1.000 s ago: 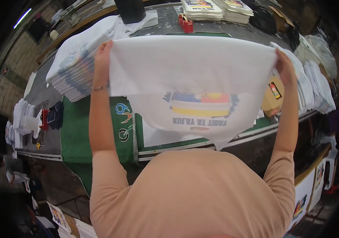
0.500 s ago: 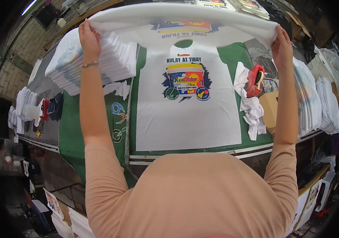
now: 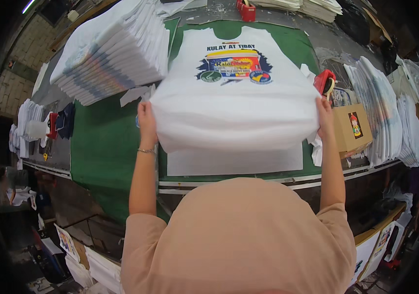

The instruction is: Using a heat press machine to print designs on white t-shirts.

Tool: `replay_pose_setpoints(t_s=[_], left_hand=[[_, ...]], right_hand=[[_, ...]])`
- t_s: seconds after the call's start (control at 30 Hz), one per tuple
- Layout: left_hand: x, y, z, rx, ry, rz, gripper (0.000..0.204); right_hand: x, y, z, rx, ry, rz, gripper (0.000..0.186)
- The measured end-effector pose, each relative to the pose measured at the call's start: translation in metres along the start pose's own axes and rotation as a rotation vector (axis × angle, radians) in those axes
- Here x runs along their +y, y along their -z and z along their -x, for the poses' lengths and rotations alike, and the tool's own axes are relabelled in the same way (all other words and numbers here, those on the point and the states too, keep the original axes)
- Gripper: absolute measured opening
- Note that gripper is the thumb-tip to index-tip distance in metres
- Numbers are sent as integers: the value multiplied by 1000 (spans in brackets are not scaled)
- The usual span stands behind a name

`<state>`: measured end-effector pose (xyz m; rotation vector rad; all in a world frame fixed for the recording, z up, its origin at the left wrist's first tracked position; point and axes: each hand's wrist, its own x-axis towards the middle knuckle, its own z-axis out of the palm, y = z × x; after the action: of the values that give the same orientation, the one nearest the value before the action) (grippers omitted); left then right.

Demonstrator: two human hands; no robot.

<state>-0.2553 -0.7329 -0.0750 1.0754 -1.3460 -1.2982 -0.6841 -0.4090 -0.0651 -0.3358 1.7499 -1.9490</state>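
My left hand (image 3: 147, 120) and my right hand (image 3: 324, 115) grip either side of a white sleeveless shirt (image 3: 234, 110), their fingers closed on its lower part. The shirt lies out in front of me, neck toward the far side, with a colourful pail graphic and dark lettering face up; its lower part bulges loosely between my hands. A plain white sheet (image 3: 234, 165) shows beneath it on the green mat (image 3: 101, 147). A tall stack of folded white shirts (image 3: 111, 59) stands beside it at left. A red tape dispenser (image 3: 327, 81) sits just beyond my right hand.
A cardboard box (image 3: 351, 130) and more shirt piles (image 3: 373, 112) crowd the right. Paper stacks (image 3: 312, 7) and a red object (image 3: 246, 11) are at the back. Another pile (image 3: 28, 122) is far left. A person (image 3: 16, 186) works below the table's left end.
My hands came down toward me from high over the table's far side, where they held lifted cloth. The printed shirt now sits farther forward on the mat, its lower part bunched in my grip.
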Motion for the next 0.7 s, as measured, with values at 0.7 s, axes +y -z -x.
replay_pose_setpoints(t_s=[0.7], left_hand=[[-54,97,133,-434,356,-326,45]], right_hand=[[91,91,118,-133,-181,379,37]])
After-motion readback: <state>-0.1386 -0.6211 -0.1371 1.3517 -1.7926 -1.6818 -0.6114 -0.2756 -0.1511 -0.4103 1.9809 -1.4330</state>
